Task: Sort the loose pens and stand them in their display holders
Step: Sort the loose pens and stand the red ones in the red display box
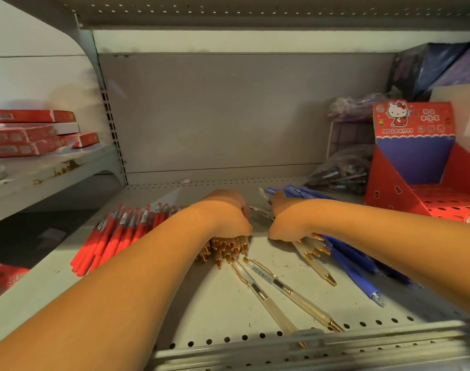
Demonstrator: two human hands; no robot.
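Beneath your left hand (226,218) you are gripping a bundle of gold-tipped pens (223,247), right hand (290,220) clutching fewer; the overfull fist is probably risking spills into red pens (116,236) just left.

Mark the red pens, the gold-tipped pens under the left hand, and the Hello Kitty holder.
red pens (116,236): head view, middle of the pile's red barrels.
gold-tipped pens (223,247): head view, gold tips below the left hand (226,215).
Hello Kitty holder (413,121): head view, its printed header card.

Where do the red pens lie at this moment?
In the head view the red pens lie side by side on the left of the shelf, beside the left hand, which grips the gold pens.
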